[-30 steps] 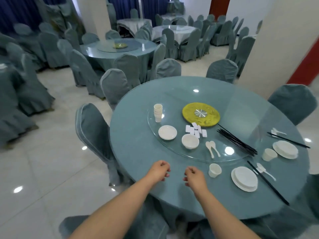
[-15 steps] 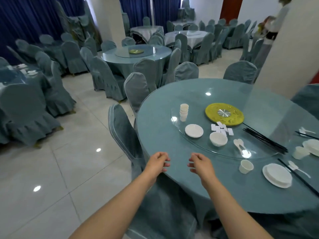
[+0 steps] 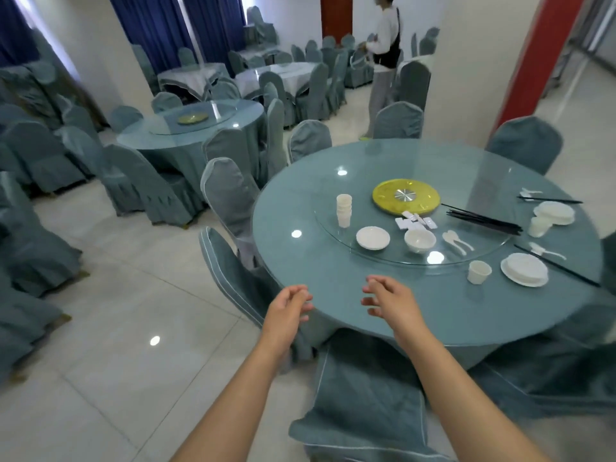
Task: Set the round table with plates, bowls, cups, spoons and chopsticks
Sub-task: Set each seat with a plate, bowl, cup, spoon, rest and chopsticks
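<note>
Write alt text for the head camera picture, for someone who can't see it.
A person's empty left hand and right hand hover at the near edge of a round table. Its glass turntable holds stacked cups, a bowl, spoons and chopsticks; two places are set at right.

Round table (image 3: 333, 271), teal cloth: glass turntable (image 3: 383, 255) carries stacked white cups (image 3: 344, 210), plate (image 3: 372, 238), bowl (image 3: 419, 241), two spoons (image 3: 456, 241), black chopsticks bundle (image 3: 483, 221); two settings laid at right edge, nearer plate (image 3: 524, 270) beside cup (image 3: 479, 272).
</note>
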`<state>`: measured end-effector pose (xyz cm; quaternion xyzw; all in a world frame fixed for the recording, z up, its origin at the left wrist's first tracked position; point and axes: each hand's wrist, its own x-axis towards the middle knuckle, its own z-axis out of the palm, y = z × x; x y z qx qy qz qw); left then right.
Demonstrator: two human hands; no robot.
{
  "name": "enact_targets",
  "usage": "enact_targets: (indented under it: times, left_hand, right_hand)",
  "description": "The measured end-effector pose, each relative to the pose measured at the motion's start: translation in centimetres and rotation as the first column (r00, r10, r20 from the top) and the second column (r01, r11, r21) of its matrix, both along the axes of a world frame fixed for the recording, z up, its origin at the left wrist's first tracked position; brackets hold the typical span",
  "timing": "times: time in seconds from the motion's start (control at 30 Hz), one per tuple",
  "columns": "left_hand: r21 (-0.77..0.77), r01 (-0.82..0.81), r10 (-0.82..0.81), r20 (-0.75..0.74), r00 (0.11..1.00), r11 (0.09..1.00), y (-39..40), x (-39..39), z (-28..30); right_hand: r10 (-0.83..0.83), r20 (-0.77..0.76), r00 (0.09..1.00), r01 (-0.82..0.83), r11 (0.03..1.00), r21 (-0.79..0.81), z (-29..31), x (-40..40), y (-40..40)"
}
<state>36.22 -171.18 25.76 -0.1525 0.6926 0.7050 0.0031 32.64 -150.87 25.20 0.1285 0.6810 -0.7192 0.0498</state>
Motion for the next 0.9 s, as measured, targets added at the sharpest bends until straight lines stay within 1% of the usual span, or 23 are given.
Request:
enact_targets:
  times: [0.13, 0.23, 0.33, 0.43, 0.57, 0.7, 0.9]
  left_hand:
    - [-0.001, 0.003, -0.003, -0.044, 0.999, 1.0, -2.1, -0.6, 0.6]
    - [0.01, -0.029, 0.03, -0.075, 0.997, 1.0, -3.8, -1.3, 1.1]
    - [0.034, -0.034, 0.037, -0.116, 0.993, 0.999, -5.9, -2.2, 1.7]
    - [0.029, -0.038, 0.041, -0.118, 0.992, 0.999, -8.7, -4.0, 2.1]
    - [-0.005, 0.019, -0.02, -0.111, 0.994, 1.0, -13.2, -7.6, 2.0]
    - [-0.037, 0.129, -0.131, -0.089, 0.987, 0.991, -18.5, -11.7, 1.1]
    - [-0.092, 0.257, -0.261, -0.035, 0.965, 0.962, -24.4, -17.0, 0.5]
  right_hand:
    - [0.005, -0.044, 0.999, -0.005, 1.0, 0.006, 1.3, 0.0, -1.4]
    - [0.029, -0.066, 0.997, -0.029, 1.0, -0.006, 2.1, -0.7, -2.7]
    - [0.048, -0.079, 0.996, -0.05, 0.999, -0.018, 2.9, -2.1, -4.9]
    - [0.05, -0.088, 0.995, -0.052, 0.998, -0.02, 3.2, -3.6, -7.9]
    - [0.015, -0.099, 0.995, -0.016, 1.0, -0.008, 2.4, -6.5, -12.2]
    - [-0.09, -0.06, 0.994, 0.09, 0.996, -0.018, 0.6, -9.4, -17.1]
    - [-0.228, -0.029, 0.973, 0.226, 0.973, -0.054, -0.4, -12.1, -23.2]
